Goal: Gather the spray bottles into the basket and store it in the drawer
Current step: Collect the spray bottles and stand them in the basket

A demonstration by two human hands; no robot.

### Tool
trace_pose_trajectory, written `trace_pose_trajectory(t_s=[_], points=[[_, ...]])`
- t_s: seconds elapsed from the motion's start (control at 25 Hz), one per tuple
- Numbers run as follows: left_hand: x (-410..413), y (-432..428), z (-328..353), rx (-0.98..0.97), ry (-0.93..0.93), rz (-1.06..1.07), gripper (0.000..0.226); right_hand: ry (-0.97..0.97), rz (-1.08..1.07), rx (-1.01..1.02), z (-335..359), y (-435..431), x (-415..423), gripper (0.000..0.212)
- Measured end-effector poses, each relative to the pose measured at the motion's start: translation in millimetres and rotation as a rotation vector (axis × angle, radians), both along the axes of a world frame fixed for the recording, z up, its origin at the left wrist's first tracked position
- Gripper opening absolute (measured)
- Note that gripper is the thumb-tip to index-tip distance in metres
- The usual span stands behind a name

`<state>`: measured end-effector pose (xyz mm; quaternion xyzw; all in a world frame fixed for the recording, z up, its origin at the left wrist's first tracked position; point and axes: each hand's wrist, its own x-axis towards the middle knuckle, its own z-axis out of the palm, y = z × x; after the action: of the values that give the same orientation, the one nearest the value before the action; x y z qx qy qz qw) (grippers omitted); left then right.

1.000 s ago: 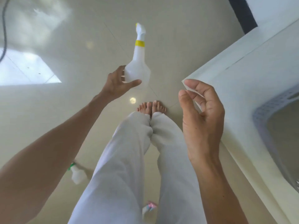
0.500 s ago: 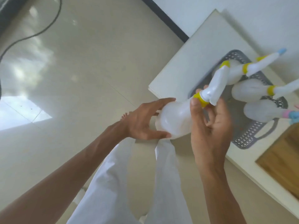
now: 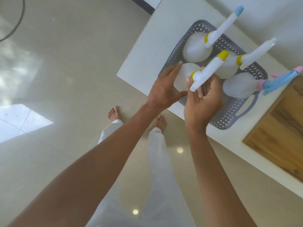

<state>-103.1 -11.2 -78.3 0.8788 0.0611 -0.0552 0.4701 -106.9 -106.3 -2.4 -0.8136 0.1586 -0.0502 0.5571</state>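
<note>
A grey perforated basket [image 3: 230, 117] sits on a white cabinet top [image 3: 147, 46]. Three white spray bottles stand in it: one with a blue-tipped nozzle [image 3: 196, 48], one with yellow collars [image 3: 227, 68], and one with a pink and blue trigger [image 3: 237, 86]. A further white spray bottle with a yellow collar [image 3: 186, 72] is at the basket's near left corner. My left hand [image 3: 164, 89] cups its round body between thumb and fingers. My right hand [image 3: 205, 102] grips its neck and trigger head. Whether its base touches the basket floor is hidden.
A wooden panel [image 3: 278, 128] lies to the right of the basket. Below is glossy tiled floor [image 3: 65, 79], with my bare feet and white trousers close to the cabinet edge. A dark cable [image 3: 18, 23] curves across the floor at top left.
I lifted the bottle from the floor with my left hand, took its neck in my right, and both hands have carried it from beside the cabinet into the basket's near corner.
</note>
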Motion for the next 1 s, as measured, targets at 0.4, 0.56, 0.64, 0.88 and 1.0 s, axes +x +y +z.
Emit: trace_pose_trajectory(t_s=[0.4,0.56,0.64,0.88,1.0], points=[[8,4,-25,0.088,0.151,-0.014,0.082,0.055,0.067,-0.017,-52,-7,10,0.032],[7,2,-26,0.122,0.179,-0.006,0.071,0.037,0.144,-0.045,-59,-10,8,0.032],[8,-1,-26,0.147,0.182,-0.016,0.066,0.036,0.161,-0.075,-60,-13,8,0.033],[-6,6,-5,0.187,0.11,-0.062,0.086,0.09,0.198,-0.141,-50,-29,-4,0.055],[-36,18,10,0.269,-0.055,-0.094,0.077,0.102,0.11,-0.156,-40,-49,-33,0.05]])
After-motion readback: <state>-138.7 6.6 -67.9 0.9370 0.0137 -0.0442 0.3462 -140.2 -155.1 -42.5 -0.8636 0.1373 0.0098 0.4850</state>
